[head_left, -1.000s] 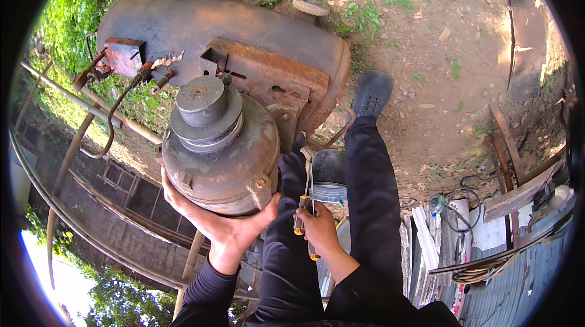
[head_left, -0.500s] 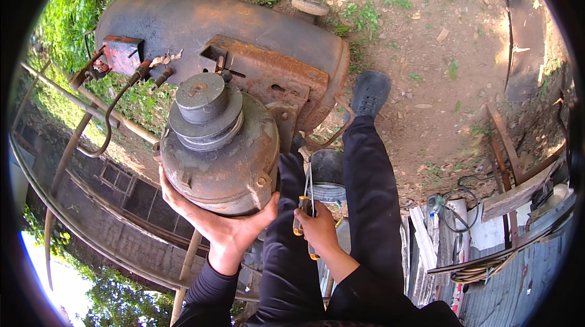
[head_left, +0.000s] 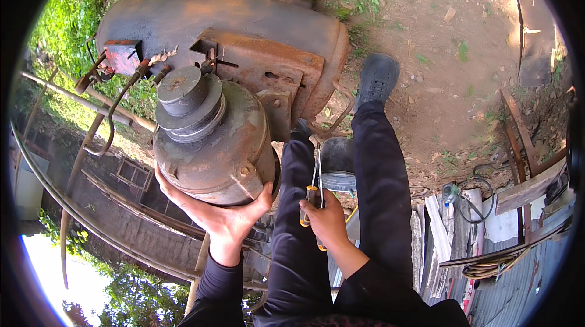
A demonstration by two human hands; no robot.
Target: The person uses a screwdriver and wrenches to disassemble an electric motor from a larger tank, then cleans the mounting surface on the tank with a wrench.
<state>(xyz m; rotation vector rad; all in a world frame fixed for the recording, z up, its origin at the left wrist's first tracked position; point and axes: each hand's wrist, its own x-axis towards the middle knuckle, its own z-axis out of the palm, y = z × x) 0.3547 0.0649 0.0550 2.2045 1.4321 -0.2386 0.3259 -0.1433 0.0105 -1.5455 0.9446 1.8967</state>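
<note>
A rusty electric motor (head_left: 213, 138) with a stepped pulley (head_left: 189, 101) on its end leans toward me. My left hand (head_left: 225, 220) wraps around its near end, palm against the casing and thumb to the right. Two screwdrivers with orange and black handles (head_left: 308, 205) are gripped together in my right hand (head_left: 329, 223), their thin shafts crossing and pointing away from me. Behind the motor lies a rusty air tank (head_left: 225, 13), with a brown metal bracket (head_left: 262, 62) on top; the motor sits against this bracket's near edge.
A dark bucket-like container (head_left: 338, 156) stands between my legs. A bent hose (head_left: 113, 126) hangs off the tank's left side. Bamboo poles (head_left: 67, 187) run along the left. Planks and corrugated metal sheets (head_left: 512, 278) lie at the lower right, with a coiled cable (head_left: 487, 266).
In the picture, the motor and my left hand have shifted slightly left. My right hand, still gripping the screwdrivers, appears slightly farther right.
</note>
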